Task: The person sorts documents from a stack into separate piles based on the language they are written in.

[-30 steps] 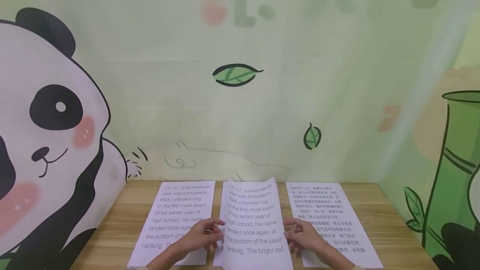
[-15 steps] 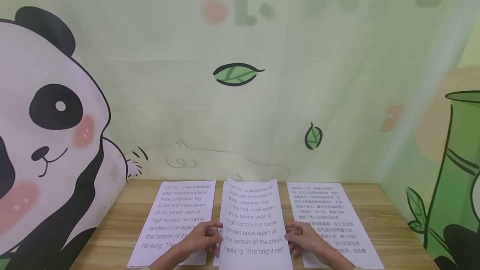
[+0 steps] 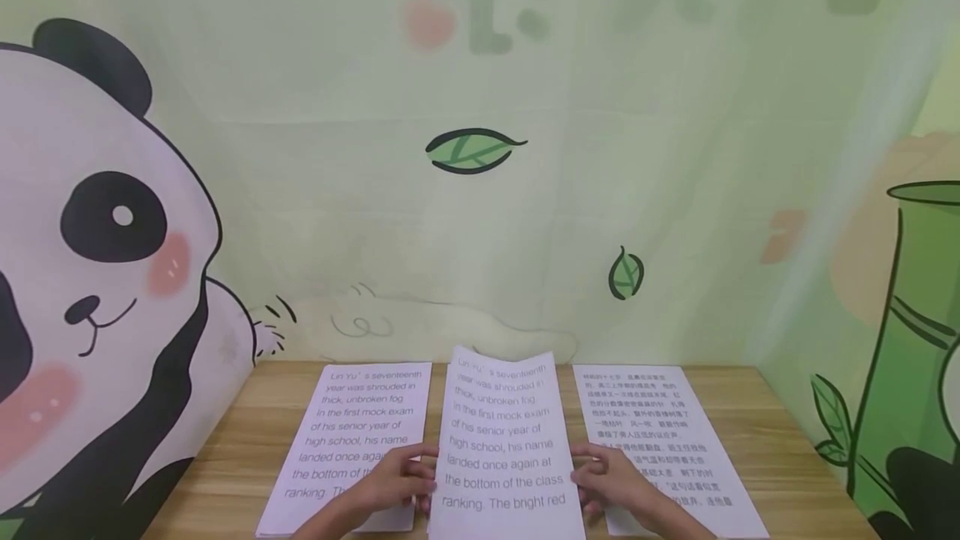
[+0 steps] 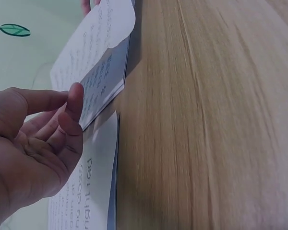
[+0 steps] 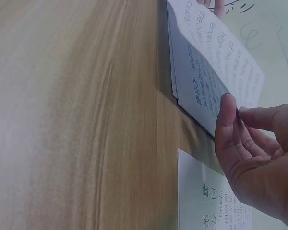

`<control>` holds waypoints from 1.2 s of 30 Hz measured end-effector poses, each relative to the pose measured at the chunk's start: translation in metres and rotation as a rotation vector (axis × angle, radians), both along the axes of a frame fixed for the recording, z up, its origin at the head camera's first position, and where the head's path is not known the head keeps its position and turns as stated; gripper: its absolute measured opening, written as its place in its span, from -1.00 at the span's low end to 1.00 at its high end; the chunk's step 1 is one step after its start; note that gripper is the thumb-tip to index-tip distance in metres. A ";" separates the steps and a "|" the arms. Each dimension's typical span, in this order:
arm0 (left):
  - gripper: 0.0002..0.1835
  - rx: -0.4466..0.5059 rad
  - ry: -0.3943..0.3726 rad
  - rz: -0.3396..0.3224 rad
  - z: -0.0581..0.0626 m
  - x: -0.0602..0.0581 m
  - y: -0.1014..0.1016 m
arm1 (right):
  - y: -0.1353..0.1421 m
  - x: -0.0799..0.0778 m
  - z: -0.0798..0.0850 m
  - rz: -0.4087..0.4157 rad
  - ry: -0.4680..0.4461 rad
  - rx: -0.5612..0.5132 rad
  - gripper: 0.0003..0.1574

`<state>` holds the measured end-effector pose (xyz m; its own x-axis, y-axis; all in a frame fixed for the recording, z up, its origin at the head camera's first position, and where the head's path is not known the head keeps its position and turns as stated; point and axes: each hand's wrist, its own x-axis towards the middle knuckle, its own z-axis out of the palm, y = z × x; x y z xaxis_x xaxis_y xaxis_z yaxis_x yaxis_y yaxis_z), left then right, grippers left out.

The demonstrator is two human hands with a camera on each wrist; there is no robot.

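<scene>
Both hands hold a white sheet of paper (image 3: 502, 440) with large English print, at the middle of the wooden table. My left hand (image 3: 401, 477) pinches its left edge between thumb and finger. On the opposite edge, my right hand (image 3: 607, 477) pinches it the same way. The sheet bows and stands raised, with its near end curling up in both wrist views. Below it lies a stack of paper (image 5: 192, 81) whose top page carries Chinese print, seen in the wrist views and mostly covered in the head view.
To the left lies a paper stack with English print (image 3: 360, 407), partly behind my left hand. A stack with Chinese print (image 3: 637, 407) lies on the right, overlapped by my right hand. A green cloth backdrop (image 3: 337, 190) with a panda rises behind the table (image 3: 232, 432).
The sheet has lifted a little and shifted slightly left, its far edge now higher against the backdrop. My left hand has moved slightly left with it; the right hand has barely moved.
</scene>
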<state>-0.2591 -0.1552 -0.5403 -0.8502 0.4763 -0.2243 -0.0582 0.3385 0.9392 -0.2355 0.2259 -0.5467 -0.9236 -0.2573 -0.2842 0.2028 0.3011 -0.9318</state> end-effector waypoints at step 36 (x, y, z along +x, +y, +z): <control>-0.40 0.044 -0.011 0.008 -0.001 0.006 -0.016 | -0.012 0.013 0.000 0.055 0.051 -0.135 -0.18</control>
